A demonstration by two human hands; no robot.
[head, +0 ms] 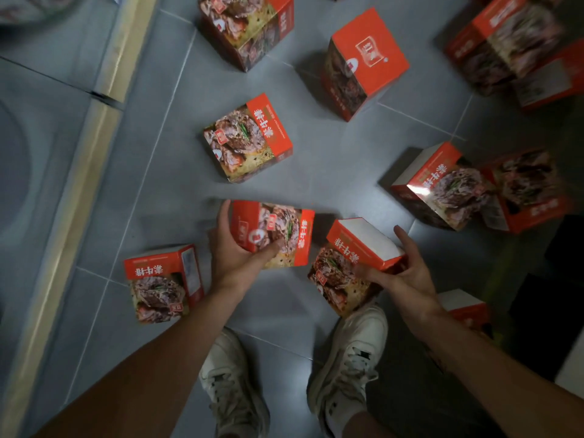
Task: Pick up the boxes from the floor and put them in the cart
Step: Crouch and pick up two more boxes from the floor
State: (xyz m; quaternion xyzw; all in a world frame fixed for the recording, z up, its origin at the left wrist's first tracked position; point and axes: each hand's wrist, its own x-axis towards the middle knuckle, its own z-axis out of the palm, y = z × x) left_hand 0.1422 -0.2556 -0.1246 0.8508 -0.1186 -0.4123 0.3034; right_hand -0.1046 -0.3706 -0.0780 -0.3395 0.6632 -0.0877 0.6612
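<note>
Reaching down over the grey tiled floor (284, 305), the left hand (235, 248) grips one red meat-printed box (278, 235), fingers curled round its far left edge and thumb laid across its printed face. The right hand (407, 273) grasps a second box (354, 263), thumb pressing on the printed side and fingers wrapped round the white end nearest that hand; this box stands tilted, its lower corner close to the right shoe (347, 361). Whether either box is clear of the floor cannot be told.

Just left of the left hand stands another box (162, 282), apart from the fingers. Beyond the left hand, further from the person, lies a flat box (248, 137), and past that a taller one (246, 30) and an upright one with a red top (363, 63). Beyond the right hand sits a pair of boxes touching each other (480, 191), with more stacked at the far right corner (512, 49). Behind the right wrist a further box (464, 306) is partly hidden by the forearm. The left shoe (230, 387) rests between the two forearms. A pale strip (85, 172) runs along the floor well left of the left hand.
</note>
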